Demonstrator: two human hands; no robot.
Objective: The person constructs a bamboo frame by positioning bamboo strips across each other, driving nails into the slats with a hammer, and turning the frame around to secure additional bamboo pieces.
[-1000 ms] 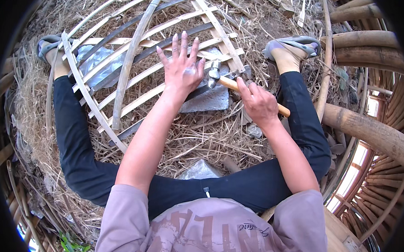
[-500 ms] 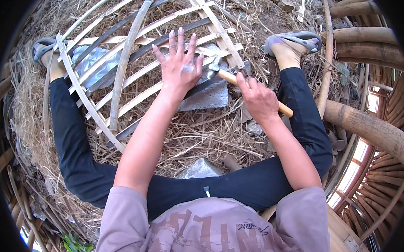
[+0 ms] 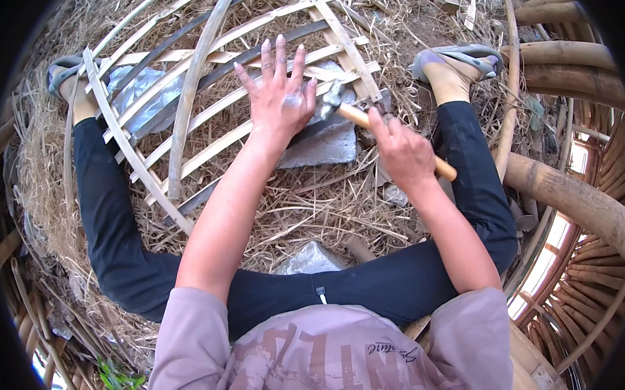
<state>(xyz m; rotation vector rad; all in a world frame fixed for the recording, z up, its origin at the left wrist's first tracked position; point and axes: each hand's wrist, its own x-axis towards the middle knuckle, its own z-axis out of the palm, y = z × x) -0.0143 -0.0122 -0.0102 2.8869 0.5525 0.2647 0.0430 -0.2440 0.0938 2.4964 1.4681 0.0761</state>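
My left hand (image 3: 281,103) lies with fingers spread over a lattice of split bamboo strips (image 3: 218,109), pressing on its right part. In my right hand (image 3: 405,154) is a hammer (image 3: 354,116) with a pale wooden handle, gripped around the middle. Its metal head is just right of my left thumb, over the strips; whether it touches them I cannot tell. Beneath the lattice on that side sits a grey stone block (image 3: 321,148), partly hidden by my left hand and the strips. A sheet of clear plastic (image 3: 146,97) shows under the lattice's left part.
My legs stretch out on both sides of the lattice, over ground covered with dry straw and shavings (image 3: 305,202). Another grey block (image 3: 310,259) lies close to me. Thick bamboo poles (image 3: 567,199) run along the right, and a thin pole (image 3: 510,85) stands beside my right foot.
The hammer head and my right hand have shifted very slightly. My left hand stays spread on the strips, and the lattice has barely moved.
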